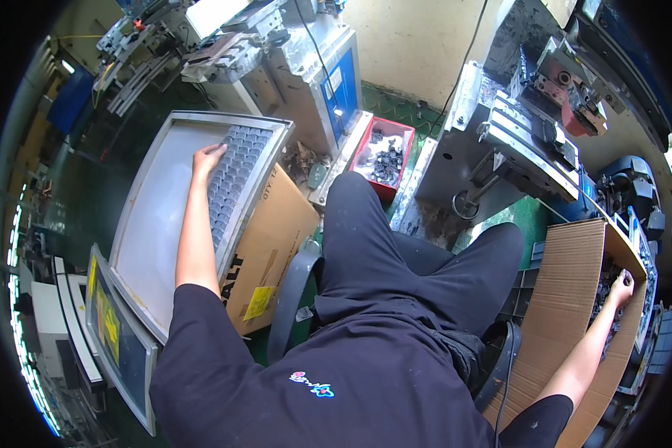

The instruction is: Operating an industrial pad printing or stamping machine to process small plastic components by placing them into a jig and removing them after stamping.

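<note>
My left hand (pixel 207 158) is at the grey parts (pixel 231 187) standing in close rows along the right side of a metal tray (pixel 149 239), which sits on a cardboard box (pixel 272 246). Its fingers are curled together at the upper rows; what they hold, if anything, is hidden. My right hand (pixel 621 288) is at the far right inside an open cardboard box (pixel 556 291) with small dark pieces (pixel 606 295). Its fingers are closed on something too small to make out.
A red bin (pixel 405 149) with dark parts stands beyond my knees. Metal machines (pixel 530 145) are at upper right and upper left (pixel 291 56). A chair armrest (pixel 291 291) is beside me, and a framed screen (pixel 116 328) leans at lower left.
</note>
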`<state>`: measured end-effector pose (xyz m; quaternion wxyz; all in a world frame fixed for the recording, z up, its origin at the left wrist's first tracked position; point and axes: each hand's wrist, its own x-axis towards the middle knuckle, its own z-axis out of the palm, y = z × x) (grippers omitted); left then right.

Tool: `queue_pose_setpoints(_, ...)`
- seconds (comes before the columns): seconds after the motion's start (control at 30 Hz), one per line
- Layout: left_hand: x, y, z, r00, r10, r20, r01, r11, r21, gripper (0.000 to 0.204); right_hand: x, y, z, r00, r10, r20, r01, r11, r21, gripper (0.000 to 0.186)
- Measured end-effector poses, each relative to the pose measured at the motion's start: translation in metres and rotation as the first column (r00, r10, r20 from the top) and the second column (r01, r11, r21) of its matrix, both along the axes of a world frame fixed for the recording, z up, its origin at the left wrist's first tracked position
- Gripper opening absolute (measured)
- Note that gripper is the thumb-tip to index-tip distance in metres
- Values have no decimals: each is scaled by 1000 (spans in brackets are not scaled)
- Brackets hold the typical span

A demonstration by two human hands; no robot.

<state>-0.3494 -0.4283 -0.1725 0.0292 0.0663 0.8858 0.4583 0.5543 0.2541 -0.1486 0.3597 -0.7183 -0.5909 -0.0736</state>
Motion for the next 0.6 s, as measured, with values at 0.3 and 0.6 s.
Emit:
queue_pose_setpoints(0.3, 6, 2, 12, 999, 18, 34, -19, 1000, 23, 35, -5, 10, -5, 955, 193, -225, -182, 981, 70, 33)
queue_pose_setpoints(0.6, -14, 12, -9, 998, -6, 70, 2, 999, 48, 36, -22, 17, 38, 726, 265, -635, -169, 963, 209, 35)
